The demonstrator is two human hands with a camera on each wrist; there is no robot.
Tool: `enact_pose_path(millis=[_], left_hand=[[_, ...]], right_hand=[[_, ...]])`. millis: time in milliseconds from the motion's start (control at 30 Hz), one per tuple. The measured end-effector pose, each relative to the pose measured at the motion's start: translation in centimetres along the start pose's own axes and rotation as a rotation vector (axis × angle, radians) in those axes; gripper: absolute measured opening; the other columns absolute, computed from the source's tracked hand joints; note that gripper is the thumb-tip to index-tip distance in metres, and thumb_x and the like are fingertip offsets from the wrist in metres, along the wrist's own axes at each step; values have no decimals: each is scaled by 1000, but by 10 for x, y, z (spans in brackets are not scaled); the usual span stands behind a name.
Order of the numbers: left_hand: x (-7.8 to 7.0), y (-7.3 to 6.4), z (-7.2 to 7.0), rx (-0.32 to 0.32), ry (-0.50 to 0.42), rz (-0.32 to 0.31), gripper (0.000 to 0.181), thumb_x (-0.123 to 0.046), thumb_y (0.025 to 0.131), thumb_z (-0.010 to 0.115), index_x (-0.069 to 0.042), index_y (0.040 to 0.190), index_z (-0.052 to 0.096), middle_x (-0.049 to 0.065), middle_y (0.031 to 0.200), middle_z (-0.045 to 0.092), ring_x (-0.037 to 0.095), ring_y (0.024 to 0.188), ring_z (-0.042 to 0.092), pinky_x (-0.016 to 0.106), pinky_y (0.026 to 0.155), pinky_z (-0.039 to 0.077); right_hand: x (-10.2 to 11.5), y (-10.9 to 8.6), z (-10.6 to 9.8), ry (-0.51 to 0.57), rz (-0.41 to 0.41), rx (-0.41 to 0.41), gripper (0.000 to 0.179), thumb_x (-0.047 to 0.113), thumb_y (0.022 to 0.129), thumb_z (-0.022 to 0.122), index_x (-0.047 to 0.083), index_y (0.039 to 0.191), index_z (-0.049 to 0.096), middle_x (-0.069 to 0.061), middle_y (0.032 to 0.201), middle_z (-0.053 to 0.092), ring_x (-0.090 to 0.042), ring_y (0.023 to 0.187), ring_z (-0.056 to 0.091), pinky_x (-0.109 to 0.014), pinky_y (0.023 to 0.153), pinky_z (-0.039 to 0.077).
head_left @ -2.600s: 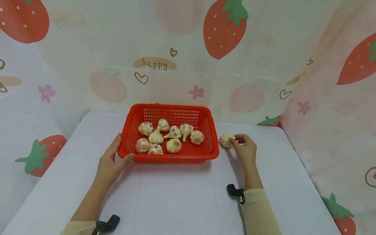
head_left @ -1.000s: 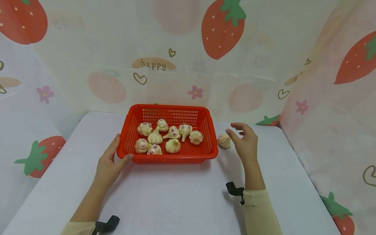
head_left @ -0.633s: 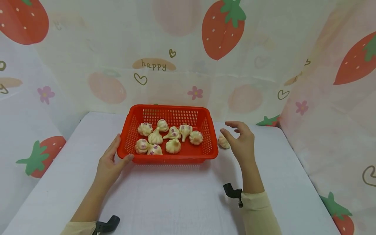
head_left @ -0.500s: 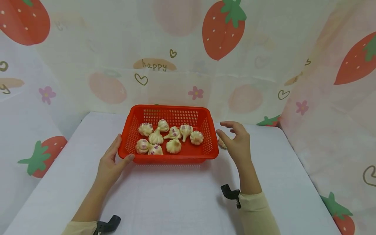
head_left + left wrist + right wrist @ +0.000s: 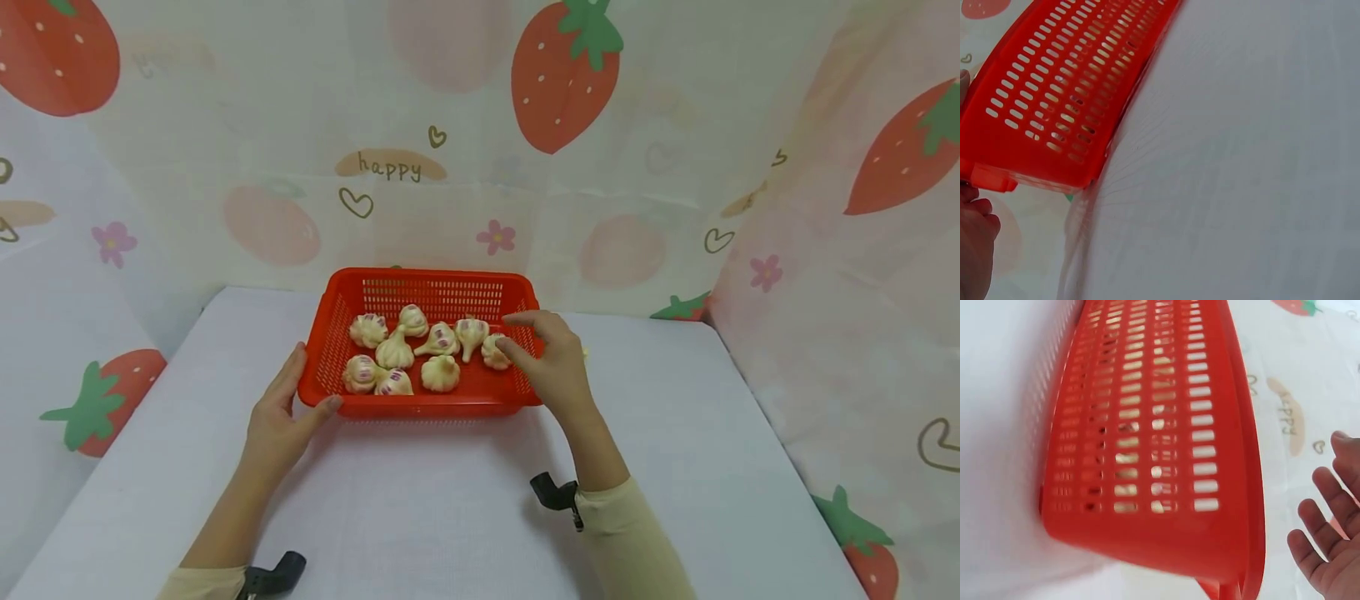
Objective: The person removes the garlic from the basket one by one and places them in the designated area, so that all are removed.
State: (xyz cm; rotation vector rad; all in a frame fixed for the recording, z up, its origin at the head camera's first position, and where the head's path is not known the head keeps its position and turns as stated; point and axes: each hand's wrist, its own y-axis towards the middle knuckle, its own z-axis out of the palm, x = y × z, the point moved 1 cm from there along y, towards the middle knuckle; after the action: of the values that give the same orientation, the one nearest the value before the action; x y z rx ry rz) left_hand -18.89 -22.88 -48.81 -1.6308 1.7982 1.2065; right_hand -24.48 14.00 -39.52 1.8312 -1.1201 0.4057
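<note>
A red plastic basket (image 5: 427,407) with slotted walls holds several garlic bulbs (image 5: 395,351). My left hand (image 5: 279,422) holds its left end, thumb on the front rim and fingers along the side; curled fingers (image 5: 975,215) show under the rim in the left wrist view. Over the basket's right end is my right hand (image 5: 561,371), thumb and forefinger apart with nothing between them. The rightmost bulb (image 5: 495,353) lies just beyond its thumb tip. In the right wrist view, spread fingers (image 5: 1335,494) stand outside the slotted wall. Beside the basket, another bulb is nearly all hidden behind the right hand.
The basket stands at the back of a white-covered table (image 5: 442,508). Behind it and at both sides hang cloths (image 5: 480,108) printed with strawberries. A black camera mount (image 5: 555,492) sits at the right wrist, with another (image 5: 277,575) at the left.
My right hand let go of the garlic bulb to the right of the basket, lifted, and moved left over the basket's right end. The left hand stays on the basket.
</note>
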Motion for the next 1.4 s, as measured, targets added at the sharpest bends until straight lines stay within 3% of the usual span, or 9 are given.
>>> enact_pose_path(millis=[167,267,467,667,933,1200,1400], left_hand=[[2,-1,0,-13,-13,17,93,-34,92,78,-18,164,21,-1,170,23,22,157,23,8,112,26],[2,-1,1,-23,-20,26,93,-35,92,79,-19,164,22,0,170,23,20,157,23,3,108,24],[3,-1,4,-32,-1,38,94,-36,90,80,-22,163,22,-2,170,24,17,157,23,2,107,24],[5,-2,5,-45,5,57,93,-35,90,80,-21,163,24,-2,169,26,19,156,25,0,106,23],[2,-1,5,-51,14,63,88,-36,91,79,-19,162,30,-4,168,27,18,156,26,1,106,24],[2,-1,6,-49,-2,65,85,-36,91,79,-18,160,35,-1,168,30,19,155,28,2,105,27],[0,-2,3,-59,-1,73,83,-34,91,80,-17,159,37,-1,167,32,20,155,30,3,104,29]], right_hand=[[4,4,14,43,-10,34,28,16,90,81,12,117,73,-1,115,73,-20,114,61,-48,101,53],[5,6,23,59,-7,53,28,16,89,82,15,116,74,0,113,73,-19,111,62,-49,100,54],[3,8,37,96,-21,101,28,15,88,82,13,115,74,0,112,74,-18,109,62,-50,98,55],[0,12,47,97,-4,135,29,17,89,82,14,117,74,4,113,74,-17,111,63,-40,97,56],[-6,18,60,79,50,213,28,19,90,81,16,116,75,4,114,71,-17,100,60,-42,85,59],[-14,17,66,78,89,278,27,20,90,81,18,115,76,7,118,70,-15,100,60,-33,86,57],[-17,20,69,88,171,340,31,21,91,80,14,121,74,1,120,70,-23,99,61,-34,82,58]])
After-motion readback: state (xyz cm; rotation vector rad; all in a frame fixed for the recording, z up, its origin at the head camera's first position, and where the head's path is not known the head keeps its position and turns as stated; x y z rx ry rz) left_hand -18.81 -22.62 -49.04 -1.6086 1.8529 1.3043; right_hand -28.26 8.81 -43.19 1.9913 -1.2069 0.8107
